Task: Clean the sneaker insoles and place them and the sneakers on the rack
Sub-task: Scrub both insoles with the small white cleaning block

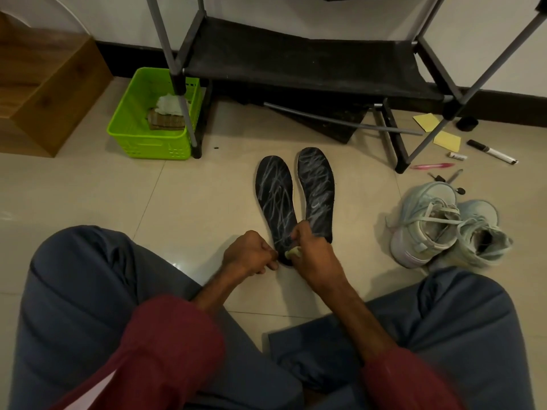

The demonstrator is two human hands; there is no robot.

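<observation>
Two black insoles streaked with white marks lie side by side on the tiled floor, the left insole (pixel 275 196) and the right insole (pixel 316 187). My right hand (pixel 310 250) grips a small pale cloth (pixel 293 252) over the heel of the left insole. My left hand (pixel 251 254) pinches that heel's left edge with curled fingers. A pair of pale mint sneakers (pixel 444 229) sits on the floor to the right. The black fabric shelf of the rack (pixel 296 60) stands behind the insoles.
A green plastic basket (pixel 139 137) with cloths sits left of the rack beside a wooden box (pixel 44 93). Yellow notes (pixel 447 140), a marker (pixel 491 151), a pink pen (pixel 432 166) and keys (pixel 444 180) lie at right. My knees frame the foreground.
</observation>
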